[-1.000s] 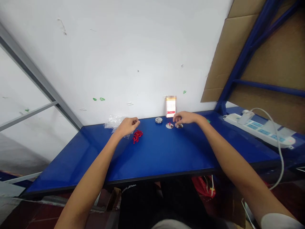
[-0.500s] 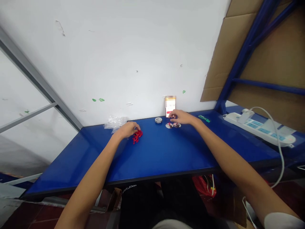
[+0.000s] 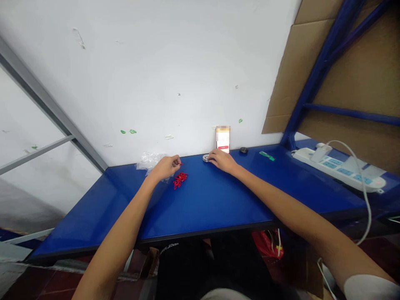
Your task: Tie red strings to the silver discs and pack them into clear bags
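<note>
My left hand (image 3: 169, 166) is closed in a pinch on a red cord loop (image 3: 181, 164), of which only a short end shows. Just below it a small pile of red cord loops (image 3: 180, 180) lies on the blue table (image 3: 200, 200). A crumpled clear plastic bag (image 3: 148, 161) lies behind and left of that hand. Further right, the bent fingers of my right hand (image 3: 221, 160) grip the edge of a round silver disc (image 3: 205, 158) near the wall. The hand covers part of the disc, so whether it is one or a stack I cannot tell.
A phone (image 3: 223, 139) with a lit screen leans on the wall behind my right hand. To its right lie a black round object (image 3: 243, 150) and a green tool (image 3: 267, 156). A white power strip (image 3: 337, 168) with a cable occupies the right side.
My left hand has risen off the pile with a red loop. My right hand has moved left to the silver disc. Two pale discs with red cords no longer show; the black object is uncovered.
</note>
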Demonstrator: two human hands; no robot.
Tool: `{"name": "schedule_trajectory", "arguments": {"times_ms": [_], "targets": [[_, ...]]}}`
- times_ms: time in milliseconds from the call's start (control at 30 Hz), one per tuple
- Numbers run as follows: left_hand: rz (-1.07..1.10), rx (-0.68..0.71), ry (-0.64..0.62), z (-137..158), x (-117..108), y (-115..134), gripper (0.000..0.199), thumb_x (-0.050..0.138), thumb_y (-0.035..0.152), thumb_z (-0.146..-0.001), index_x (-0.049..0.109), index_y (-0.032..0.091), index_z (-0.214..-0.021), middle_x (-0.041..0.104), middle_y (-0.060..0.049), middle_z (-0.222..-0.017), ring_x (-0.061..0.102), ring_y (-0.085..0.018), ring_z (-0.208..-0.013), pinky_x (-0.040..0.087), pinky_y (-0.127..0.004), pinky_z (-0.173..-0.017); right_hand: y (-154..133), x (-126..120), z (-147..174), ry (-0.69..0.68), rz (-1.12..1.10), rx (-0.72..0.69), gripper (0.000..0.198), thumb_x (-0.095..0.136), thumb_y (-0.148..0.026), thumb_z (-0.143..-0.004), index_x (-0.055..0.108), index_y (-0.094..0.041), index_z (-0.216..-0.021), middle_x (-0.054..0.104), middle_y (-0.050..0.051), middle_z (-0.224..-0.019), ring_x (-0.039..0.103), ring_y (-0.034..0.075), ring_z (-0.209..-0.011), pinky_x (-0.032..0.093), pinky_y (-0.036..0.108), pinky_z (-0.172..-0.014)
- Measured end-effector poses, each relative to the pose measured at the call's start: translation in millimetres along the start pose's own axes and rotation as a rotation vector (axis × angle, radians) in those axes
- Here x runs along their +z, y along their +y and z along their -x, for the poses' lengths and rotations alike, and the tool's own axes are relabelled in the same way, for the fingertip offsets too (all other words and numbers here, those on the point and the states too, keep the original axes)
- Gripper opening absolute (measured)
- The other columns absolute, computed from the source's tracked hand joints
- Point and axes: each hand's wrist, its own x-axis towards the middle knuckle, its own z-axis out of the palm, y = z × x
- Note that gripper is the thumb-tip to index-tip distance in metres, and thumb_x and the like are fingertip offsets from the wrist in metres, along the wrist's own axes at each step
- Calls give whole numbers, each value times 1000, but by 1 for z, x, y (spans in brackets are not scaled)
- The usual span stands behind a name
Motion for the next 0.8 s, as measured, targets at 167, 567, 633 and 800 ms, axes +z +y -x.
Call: {"name": "schedule_trajectory", "arguments": {"times_ms": [167,567,633,800], "targets": [[134,9,35,-1,8,13,11,65,30,-88,72,22,-90,78,-3,-89,69,-18,-78,51,-29,-73,0,-4,-1,34,-16,-7,25,55,-25,-107,79,-23,-113,71,11,-121,63,27,-115,51,37,-94],[461,-65,183,-1,24,44,30,71,46,-92,80,20,-105,81,-8,-97,73,-21,-85,59,-34,-81,-31,-28,10,63,-170,0,32,54,-38,-109,77,-32,-130,78,6,-124,73,28,-112,52,36,-96],[428,-45,213,0,29,50,30,70,46,-92,80,20,-103,81,-7,-97,73,-21,-86,59,-34,-82,-39,-24,11,59,-225,-22,31,56,-37,-108,77,-34,-130,77,3,-131,73,28,-115,53,37,-100],[300,-1,229,-1,43,54,22,70,37,-91,80,21,-100,81,-5,-94,73,-20,-83,59,-32,-81,-58,-16,12,100,-384,-73,28,59,-32,-105,77,-34,-127,80,1,-125,77,24,-109,56,34,-98]]}}
